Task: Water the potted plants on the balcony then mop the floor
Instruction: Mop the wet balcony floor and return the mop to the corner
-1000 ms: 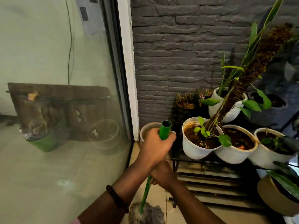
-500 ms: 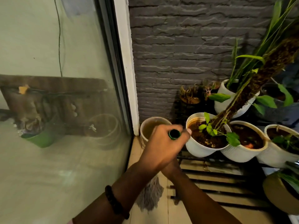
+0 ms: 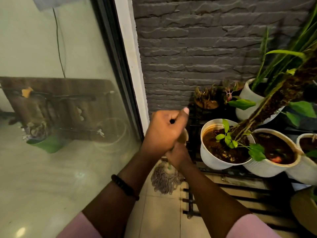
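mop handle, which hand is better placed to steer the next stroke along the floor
Probably the right hand: it grips the mop handle lower down, nearer the mop head. The left hand caps the top and mostly serves as a pivot.

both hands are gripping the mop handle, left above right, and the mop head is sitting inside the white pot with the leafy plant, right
Not quite. Both hands do grip the mop handle, the left hand above the right hand. But the head view shows the mop head resting on the tiled floor, beside the glass door and to the left of the white pot, not inside it.
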Available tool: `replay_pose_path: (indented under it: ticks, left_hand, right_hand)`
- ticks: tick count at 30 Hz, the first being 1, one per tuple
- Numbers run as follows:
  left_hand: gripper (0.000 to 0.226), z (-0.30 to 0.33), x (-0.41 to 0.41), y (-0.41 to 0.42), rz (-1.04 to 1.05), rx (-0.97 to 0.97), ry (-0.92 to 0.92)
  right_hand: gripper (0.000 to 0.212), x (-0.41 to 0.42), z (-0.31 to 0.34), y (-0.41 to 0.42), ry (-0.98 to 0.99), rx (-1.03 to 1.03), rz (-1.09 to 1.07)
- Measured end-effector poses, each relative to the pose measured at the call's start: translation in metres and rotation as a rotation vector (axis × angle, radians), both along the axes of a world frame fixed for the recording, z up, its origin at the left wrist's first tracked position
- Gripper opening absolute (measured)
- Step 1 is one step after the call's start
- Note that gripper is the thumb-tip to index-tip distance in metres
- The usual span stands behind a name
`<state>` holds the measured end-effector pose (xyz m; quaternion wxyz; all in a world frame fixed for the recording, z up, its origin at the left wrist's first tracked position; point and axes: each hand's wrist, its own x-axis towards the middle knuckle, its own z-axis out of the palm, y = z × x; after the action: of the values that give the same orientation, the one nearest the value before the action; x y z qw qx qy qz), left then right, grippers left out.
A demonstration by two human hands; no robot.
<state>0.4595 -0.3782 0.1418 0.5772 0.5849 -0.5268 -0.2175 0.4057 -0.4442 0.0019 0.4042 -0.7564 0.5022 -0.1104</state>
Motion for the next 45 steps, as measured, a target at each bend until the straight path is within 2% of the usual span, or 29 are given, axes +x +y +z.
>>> replay_pose_path:
  ticks: [6,12,14,16,19,21,27,33,39,45]
  left_hand:
    - [0.054,0.016,0.015,-0.037,0.045,-0.116,0.169]
    - [0.046,-0.028,-0.006,-0.016,-0.082,-0.002,0.064]
    - [0.047,-0.033,-0.011,-0.015,-0.048,0.000,0.043]
    - [0.047,-0.027,-0.007,-0.020,0.004,-0.022,0.026]
    - [0.048,-0.017,0.006,-0.025,0.052,-0.032,0.073]
    - [0.054,-0.020,0.015,-0.021,0.105,-0.031,0.111]
    - [0.058,-0.022,0.023,0.005,0.229,-0.038,0.091]
    - [0.052,0.016,0.021,0.022,0.204,-0.061,0.020]
    - [0.053,0.039,0.010,0.063,0.102,-0.023,0.024]
    - [0.046,0.040,0.000,0.108,0.064,-0.029,0.121]
  right_hand:
    - [0.029,-0.003,0.009,-0.025,-0.022,-0.039,-0.011]
    - [0.008,-0.029,-0.022,-0.038,-0.031,-0.035,0.064]
    - [0.016,-0.032,-0.026,-0.040,-0.025,-0.034,0.078]
    - [0.014,-0.027,-0.024,-0.046,0.028,-0.066,0.099]
    - [0.009,-0.011,-0.018,-0.054,0.043,-0.037,0.079]
    - [0.017,-0.001,-0.019,-0.050,0.047,-0.013,0.086]
    - [0.015,0.018,-0.029,-0.016,-0.047,0.002,0.018]
    - [0.030,0.015,-0.008,0.034,-0.162,0.073,-0.113]
    - [0.028,-0.008,0.016,0.101,-0.116,0.186,-0.113]
    - [0.026,-0.032,0.024,0.155,-0.006,0.165,-0.094]
